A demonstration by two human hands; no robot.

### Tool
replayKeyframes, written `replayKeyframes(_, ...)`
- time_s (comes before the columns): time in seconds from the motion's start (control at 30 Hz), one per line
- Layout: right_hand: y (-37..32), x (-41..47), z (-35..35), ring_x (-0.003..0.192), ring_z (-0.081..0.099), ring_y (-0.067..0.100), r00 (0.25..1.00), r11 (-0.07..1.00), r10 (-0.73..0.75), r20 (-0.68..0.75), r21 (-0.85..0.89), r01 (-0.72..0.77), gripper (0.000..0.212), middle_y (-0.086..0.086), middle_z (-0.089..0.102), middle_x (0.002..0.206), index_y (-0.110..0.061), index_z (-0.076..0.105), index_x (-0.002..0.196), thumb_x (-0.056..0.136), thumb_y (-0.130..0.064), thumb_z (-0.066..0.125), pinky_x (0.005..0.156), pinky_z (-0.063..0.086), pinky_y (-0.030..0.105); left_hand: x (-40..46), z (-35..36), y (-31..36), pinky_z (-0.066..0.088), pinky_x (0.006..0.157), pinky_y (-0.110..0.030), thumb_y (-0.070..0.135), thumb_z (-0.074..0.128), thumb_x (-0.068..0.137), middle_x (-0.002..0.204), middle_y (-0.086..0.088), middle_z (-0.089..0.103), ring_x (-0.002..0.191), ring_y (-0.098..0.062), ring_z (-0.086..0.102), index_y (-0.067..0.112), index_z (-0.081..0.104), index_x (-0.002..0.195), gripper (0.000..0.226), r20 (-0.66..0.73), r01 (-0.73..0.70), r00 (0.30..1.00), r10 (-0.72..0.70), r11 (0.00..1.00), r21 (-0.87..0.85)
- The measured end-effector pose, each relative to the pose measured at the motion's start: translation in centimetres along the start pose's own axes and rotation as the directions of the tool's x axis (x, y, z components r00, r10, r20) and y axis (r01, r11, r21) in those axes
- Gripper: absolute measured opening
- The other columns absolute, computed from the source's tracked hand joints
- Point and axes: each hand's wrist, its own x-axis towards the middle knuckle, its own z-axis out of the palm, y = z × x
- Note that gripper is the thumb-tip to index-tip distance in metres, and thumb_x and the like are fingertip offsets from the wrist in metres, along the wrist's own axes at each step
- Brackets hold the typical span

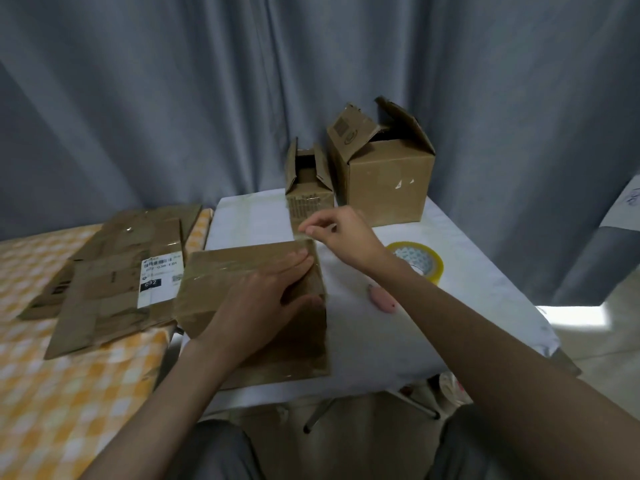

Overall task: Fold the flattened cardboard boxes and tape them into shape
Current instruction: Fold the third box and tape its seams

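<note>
Lying under left fingers: box

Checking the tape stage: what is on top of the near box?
The left hand presses flat on the box, over clear tape. The right hand pinches a tape strip above its far edge. The seam underneath is covered.

My left hand hides the brown cardboard box top seam; clear tape strip barely visible; small pink object too blurred to identify.

A white-covered table carries a near box, two far boxes, a tape roll right, while flattened cardboard lies on the left checkered surface.
</note>
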Motion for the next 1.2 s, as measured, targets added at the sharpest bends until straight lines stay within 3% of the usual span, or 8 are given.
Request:
replayKeyframes(0.2, 0.7, 1.7, 0.5, 0.103, 0.067, 0.012, 0.99, 0.999, 0.038, 0.138, -0.013, -0.036, 0.018, 0.003, 0.076, 0.107, -0.009, 0.078, 0.106, 0.094, -0.016, 0.068, 0.098, 0.05, 0.028, -0.1, 0.5, -0.2, 0.028, 0.113, -0.026, 0.06, 0.056, 0.088, 0.151, 0.008, 0.045, 0.138, -0.009, 0.042, 0.029, 0.044, 0.148, 0.068, -0.03, 0.001, 1.0, -0.003, 0.997, -0.072)
replayKeyframes(0.33, 1.0, 2.7, 0.2, 0.101, 0.066, 0.01, 0.968, 0.995, 0.102, 0.228, -0.026, -0.099, 0.018, 0.0, 0.075, 0.109, -0.011, 0.077, 0.108, 0.096, -0.012, 0.063, 0.079, 0.049, 0.008, -0.2, 0.7, -0.4, 0.033, 0.114, -0.031, 0.065, 0.052, 0.087, 0.151, 0.009, 0.044, 0.139, -0.007, 0.04, 0.031, 0.043, 0.148, 0.071, -0.04, 0.007, 0.999, -0.01, 0.996, -0.09)
replayKeyframes(0.4, 1.1, 3.1, 0.1, 0.091, 0.064, 0.008, 0.934, 0.985, 0.163, 0.317, 0.005, -0.174, 0.021, 0.002, 0.073, 0.111, -0.008, 0.075, 0.111, 0.099, -0.008, 0.057, 0.068, 0.047, 0.007, -0.2, 0.7, -0.3, 0.033, 0.113, -0.03, 0.069, 0.048, 0.086, 0.151, 0.01, 0.045, 0.138, -0.007, 0.041, 0.03, 0.044, 0.147, 0.073, -0.051, 0.008, 0.999, -0.013, 0.995, -0.101)
replayKeyframes(0.5, 1.4, 3.4, 0.2, 0.088, 0.059, 0.012, 0.899, 0.96, 0.216, 0.382, 0.083, -0.266, 0.025, 0.0, 0.071, 0.103, -0.006, 0.075, 0.106, 0.1, -0.003, 0.051, 0.073, 0.049, 0.021, -0.3, 0.8, -0.1, 0.036, 0.113, -0.031, 0.072, 0.048, 0.084, 0.15, 0.011, 0.045, 0.137, -0.006, 0.042, 0.032, 0.046, 0.147, 0.075, -0.066, 0.015, 0.998, -0.023, 0.993, -0.117)
replayKeyframes(0.67, 1.4, 3.5, 0.4, 0.088, 0.059, 0.013, 0.887, 0.929, 0.259, 0.383, 0.153, -0.337, 0.026, -0.008, 0.069, 0.094, -0.006, 0.075, 0.1, 0.1, -0.001, 0.05, 0.078, 0.05, 0.025, -0.5, 0.7, 0.4, 0.039, 0.11, -0.033, 0.071, 0.053, 0.08, 0.152, 0.014, 0.044, 0.137, -0.007, 0.043, 0.033, 0.045, 0.146, 0.076, -0.075, 0.039, 0.996, -0.047, 0.993, -0.115)
replayKeyframes(0.9, 2.7, 2.4, 0.5, 0.079, 0.064, 0.011, 0.914, 0.871, 0.318, 0.252, 0.304, -0.387, 0.016, -0.001, 0.071, 0.092, 0.001, 0.075, 0.101, 0.097, -0.003, 0.06, 0.073, 0.057, 0.023, -0.2, 1.2, 2.2, 0.051, 0.095, -0.03, 0.065, 0.059, 0.078, 0.14, 0.009, 0.055, 0.118, -0.011, 0.057, 0.027, 0.052, 0.139, 0.072, -0.141, 0.114, 0.982, -0.127, 0.989, -0.096)
replayKeyframes(1.07, 3.1, 2.3, 0.2, 0.077, 0.066, 0.01, 0.891, 0.827, 0.339, 0.301, 0.356, -0.435, 0.015, 0.01, 0.072, 0.103, -0.004, 0.074, 0.105, 0.093, -0.012, 0.068, 0.069, 0.056, 0.022, -0.2, 2.1, 3.2, 0.047, 0.074, -0.02, 0.058, 0.069, 0.077, 0.12, 0.009, 0.061, 0.098, -0.009, 0.058, 0.025, 0.054, 0.128, 0.062, -0.202, 0.153, 0.966, -0.16, 0.987, -0.047)
replayKeyframes(1.2, 3.3, 2.5, 0.0, 0.068, 0.065, 0.01, 0.849, 0.773, 0.376, 0.371, 0.379, -0.508, 0.03, 0.012, 0.067, 0.09, 0.001, 0.07, 0.114, 0.091, -0.018, 0.072, 0.068, 0.058, 0.022, -0.2, 2.8, 3.4, 0.048, 0.069, -0.022, 0.057, 0.068, 0.075, 0.116, 0.007, 0.06, 0.096, -0.012, 0.057, 0.022, 0.056, 0.121, 0.058, -0.245, 0.157, 0.958, -0.149, 0.988, 0.01)
